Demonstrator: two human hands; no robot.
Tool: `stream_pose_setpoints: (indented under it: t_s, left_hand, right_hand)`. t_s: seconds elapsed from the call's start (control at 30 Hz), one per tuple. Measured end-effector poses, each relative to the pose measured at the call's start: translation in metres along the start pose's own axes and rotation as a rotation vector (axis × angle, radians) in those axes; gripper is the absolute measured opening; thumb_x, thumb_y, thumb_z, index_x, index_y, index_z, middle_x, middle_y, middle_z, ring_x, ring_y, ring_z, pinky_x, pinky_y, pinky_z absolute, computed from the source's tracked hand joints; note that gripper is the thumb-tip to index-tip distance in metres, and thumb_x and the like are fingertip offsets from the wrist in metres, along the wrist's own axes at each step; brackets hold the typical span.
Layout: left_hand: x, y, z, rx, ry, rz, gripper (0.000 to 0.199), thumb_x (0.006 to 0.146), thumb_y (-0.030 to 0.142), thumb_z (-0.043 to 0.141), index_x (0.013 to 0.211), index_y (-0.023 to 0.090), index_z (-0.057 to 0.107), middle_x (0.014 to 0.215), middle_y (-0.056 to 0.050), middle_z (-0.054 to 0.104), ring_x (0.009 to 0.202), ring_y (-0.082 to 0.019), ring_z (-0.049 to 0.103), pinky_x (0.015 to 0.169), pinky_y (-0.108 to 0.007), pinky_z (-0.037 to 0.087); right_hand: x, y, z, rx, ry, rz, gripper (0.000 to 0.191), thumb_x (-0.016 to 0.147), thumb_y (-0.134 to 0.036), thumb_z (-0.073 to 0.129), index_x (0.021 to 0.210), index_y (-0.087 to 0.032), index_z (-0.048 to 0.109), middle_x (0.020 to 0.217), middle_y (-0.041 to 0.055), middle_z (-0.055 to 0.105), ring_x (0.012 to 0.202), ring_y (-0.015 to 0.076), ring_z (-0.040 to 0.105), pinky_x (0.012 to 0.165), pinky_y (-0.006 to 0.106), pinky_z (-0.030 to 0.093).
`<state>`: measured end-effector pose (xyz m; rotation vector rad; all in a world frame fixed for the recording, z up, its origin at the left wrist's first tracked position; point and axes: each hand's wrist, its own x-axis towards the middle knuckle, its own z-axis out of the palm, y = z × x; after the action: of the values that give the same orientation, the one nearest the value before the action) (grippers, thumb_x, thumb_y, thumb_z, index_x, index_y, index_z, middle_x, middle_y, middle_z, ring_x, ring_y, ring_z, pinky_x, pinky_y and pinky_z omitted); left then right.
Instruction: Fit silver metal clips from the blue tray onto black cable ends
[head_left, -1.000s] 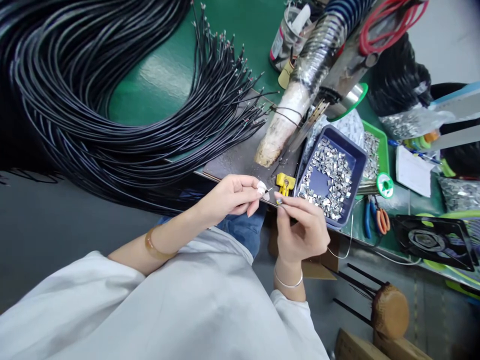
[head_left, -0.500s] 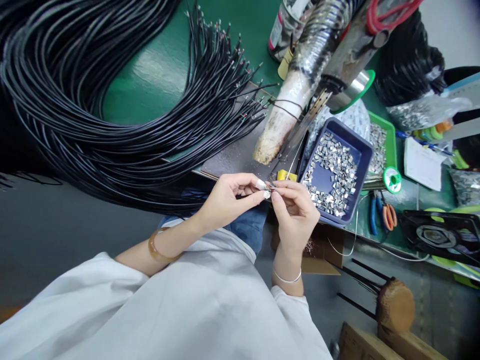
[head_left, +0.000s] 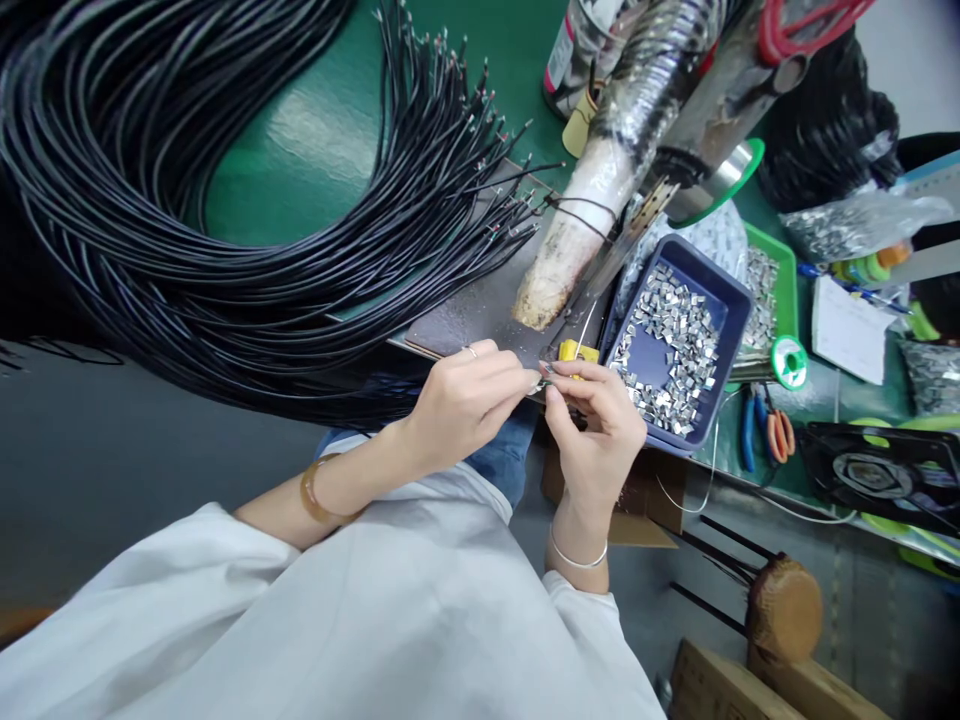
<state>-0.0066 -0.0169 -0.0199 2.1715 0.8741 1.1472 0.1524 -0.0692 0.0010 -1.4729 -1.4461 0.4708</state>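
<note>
My left hand (head_left: 474, 405) and my right hand (head_left: 596, 425) meet fingertip to fingertip over the table's near edge. Both are closed in a pinch on something tiny between them, with a glint of metal showing; its kind is too small to make out. The back of my left hand faces up and hides most of its fingertips. Just beyond my right fingers sits a yellow block (head_left: 576, 352) with a thin white strand rising from it. To the right stands a blue tray (head_left: 729, 290) holding many small silver metal pieces (head_left: 679, 345).
A big bundle of black cables (head_left: 300, 270) with stripped ends covers the left. A wrapped duct (head_left: 577, 220) hangs over the brown board (head_left: 457, 315). Rightward are a green tray (head_left: 785, 270), a solder spool (head_left: 789, 362), pliers (head_left: 780, 435) and a black fan (head_left: 877, 470).
My left hand has rolled over, its back turning upward and hiding the white-covered fingertips seen before. My right hand keeps its pinch, almost in the same place. The view has shifted slightly.
</note>
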Motion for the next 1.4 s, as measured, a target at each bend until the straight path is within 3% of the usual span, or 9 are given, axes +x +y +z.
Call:
stream_pose_setpoints:
  t_s: [0.1,0.27,0.37,0.53,0.73,0.87,1.0,1.17,1.4]
  left_hand:
    - [-0.003,0.008,0.001,-0.179,-0.047,-0.148,0.022,0.099,0.021,0.05,0.083,0.018,0.065,0.076,-0.004,0.07,0.069,-0.014,0.061,0.071,-0.026,0.048]
    - [0.003,0.02,-0.004,-0.863,-0.183,-0.627,0.016,0.097,0.029,0.055,0.085,0.017,0.056,0.063,0.003,0.061,0.044,-0.006,0.049,0.046,-0.019,0.04]
    - [0.01,0.019,-0.007,-1.05,-0.181,-0.729,0.022,0.09,0.033,0.067,0.083,0.016,0.056,0.06,0.003,0.062,0.04,-0.004,0.044,0.041,-0.016,0.033]
    - [0.012,0.019,-0.005,-1.027,-0.134,-0.731,0.023,0.087,0.03,0.072,0.079,0.014,0.058,0.058,0.004,0.06,0.043,-0.003,0.043,0.042,-0.014,0.034]
    - [0.006,0.021,0.001,-1.114,-0.139,-0.737,0.023,0.09,0.034,0.067,0.084,0.017,0.053,0.059,0.005,0.061,0.039,-0.005,0.048,0.039,-0.016,0.036]
    - [0.01,0.018,-0.004,-1.085,-0.139,-0.733,0.016,0.088,0.029,0.067,0.084,0.015,0.061,0.058,0.004,0.062,0.041,-0.003,0.043,0.04,-0.016,0.032]
    - [0.015,0.015,-0.007,-0.993,-0.054,-0.776,0.01,0.077,0.022,0.073,0.077,0.012,0.069,0.055,0.004,0.056,0.049,-0.005,0.045,0.048,-0.017,0.035]
    - [0.017,0.014,-0.005,-0.965,-0.016,-0.775,0.01,0.072,0.021,0.074,0.072,0.012,0.069,0.059,0.004,0.055,0.055,-0.006,0.045,0.053,-0.019,0.036]
    - [0.016,0.01,-0.008,-0.888,-0.001,-0.748,0.014,0.078,0.025,0.072,0.079,0.012,0.075,0.066,0.0,0.061,0.063,-0.009,0.052,0.058,-0.02,0.041]
  right_hand:
    - [-0.004,0.001,0.004,0.111,0.023,0.046,0.006,0.09,-0.021,0.068,0.087,-0.024,0.071,0.103,0.0019,0.072,0.098,0.0178,0.076,0.083,0.037,0.067]
    - [-0.007,0.0,0.01,0.085,0.095,0.003,0.004,0.089,-0.022,0.07,0.087,-0.025,0.071,0.103,0.0023,0.073,0.099,0.0198,0.076,0.09,0.044,0.066]
    - [-0.006,0.0,0.011,0.086,0.096,-0.01,0.008,0.089,-0.02,0.07,0.092,-0.027,0.073,0.104,0.0016,0.073,0.099,0.0194,0.075,0.088,0.043,0.066]
    - [-0.005,0.003,0.012,0.142,0.061,0.057,0.003,0.09,-0.024,0.069,0.089,-0.025,0.072,0.102,0.0017,0.072,0.097,0.0179,0.075,0.086,0.04,0.067]
    - [-0.006,0.004,0.013,0.026,0.111,-0.081,0.007,0.089,-0.02,0.069,0.091,-0.027,0.072,0.104,0.0011,0.073,0.099,0.0192,0.075,0.089,0.044,0.065]
    - [-0.004,0.003,0.008,0.033,0.115,-0.057,0.008,0.092,-0.022,0.066,0.094,-0.027,0.072,0.103,0.0015,0.073,0.098,0.0203,0.075,0.089,0.046,0.065]
    - [-0.006,0.0,0.002,-0.089,0.254,-0.21,0.023,0.095,-0.016,0.06,0.107,-0.032,0.071,0.107,0.0013,0.075,0.1,0.0206,0.075,0.086,0.045,0.065]
    - [-0.01,0.0,0.006,-0.213,0.206,-0.415,0.028,0.087,-0.012,0.07,0.107,-0.032,0.068,0.102,-0.0009,0.078,0.089,0.0181,0.077,0.076,0.036,0.066]
    - [-0.003,0.006,0.011,-0.025,0.179,-0.195,0.012,0.093,-0.015,0.063,0.097,-0.026,0.064,0.098,0.0027,0.077,0.093,0.0176,0.076,0.078,0.036,0.066]
